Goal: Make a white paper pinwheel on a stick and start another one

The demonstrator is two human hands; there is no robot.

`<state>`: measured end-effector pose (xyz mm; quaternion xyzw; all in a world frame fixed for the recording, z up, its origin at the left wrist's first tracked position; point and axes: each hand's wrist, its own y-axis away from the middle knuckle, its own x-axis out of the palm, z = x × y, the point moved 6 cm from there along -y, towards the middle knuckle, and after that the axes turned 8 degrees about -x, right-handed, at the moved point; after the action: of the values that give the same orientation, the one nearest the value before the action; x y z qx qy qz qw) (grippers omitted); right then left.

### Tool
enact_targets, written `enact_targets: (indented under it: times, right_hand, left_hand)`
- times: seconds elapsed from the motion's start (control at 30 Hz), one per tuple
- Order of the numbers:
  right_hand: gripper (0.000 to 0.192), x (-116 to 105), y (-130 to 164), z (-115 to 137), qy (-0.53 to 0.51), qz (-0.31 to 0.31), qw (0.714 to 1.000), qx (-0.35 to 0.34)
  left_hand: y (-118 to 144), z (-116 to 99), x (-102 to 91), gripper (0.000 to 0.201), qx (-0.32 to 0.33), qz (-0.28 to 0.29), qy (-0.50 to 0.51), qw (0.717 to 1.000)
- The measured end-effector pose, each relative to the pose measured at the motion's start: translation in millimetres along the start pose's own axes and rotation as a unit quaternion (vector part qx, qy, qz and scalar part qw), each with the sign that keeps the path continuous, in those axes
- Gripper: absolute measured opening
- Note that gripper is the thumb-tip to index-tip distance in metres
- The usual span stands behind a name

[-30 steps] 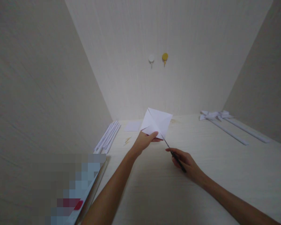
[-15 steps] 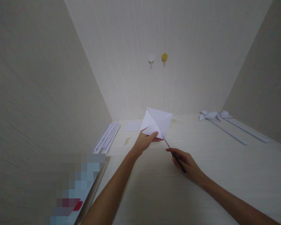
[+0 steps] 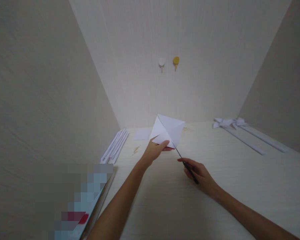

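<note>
My left hand pinches the lower edge of a square sheet of white paper, thumb on top and fingers beneath. The paper is raised and tilted, with diagonal crease lines and a slit at its lower left corner. In my right hand are black-handled scissors, my fingers closed round the handles. Their thin blades point up and left, with the tips at the paper's lower corner beside my left thumb. Whether the blades are parted is too small to tell.
Rolled white paper sticks lie at the table's left, near a flat white sheet. At the right are paper pinwheel-like shapes on sticks. Two hooks, white and yellow, hang on the back wall. A pixelated area covers the lower left.
</note>
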<state>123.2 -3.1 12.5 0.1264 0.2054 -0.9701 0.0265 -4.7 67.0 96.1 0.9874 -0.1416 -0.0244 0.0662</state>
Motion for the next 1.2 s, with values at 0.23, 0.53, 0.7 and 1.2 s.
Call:
enact_targets:
  times: [0.23,0.53,0.7,1.2]
  right_hand:
    - [0.040,-0.2,-0.4,1.1,-0.005,-0.005,1.000,0.009]
    - [0.041,-0.2,-0.4,5.7,-0.019,-0.010,1.000,0.014]
    - [0.042,-0.9,-0.5,4.6,-0.011,-0.010,1.000,0.012]
    - [0.042,-1.5,-0.1,2.4,-0.029,-0.015,0.999,0.010]
  left_hand:
    - [0.6,0.0,-0.1,0.020,0.000,0.001,0.003,1.000]
    - [-1.5,1.4,0.2,0.019,0.007,0.005,0.012,1.000]
    - [-1.4,1.9,0.6,0.023,0.000,0.005,0.019,1.000]
    - [-5.7,6.0,-0.6,0.023,0.001,0.011,0.043,0.999]
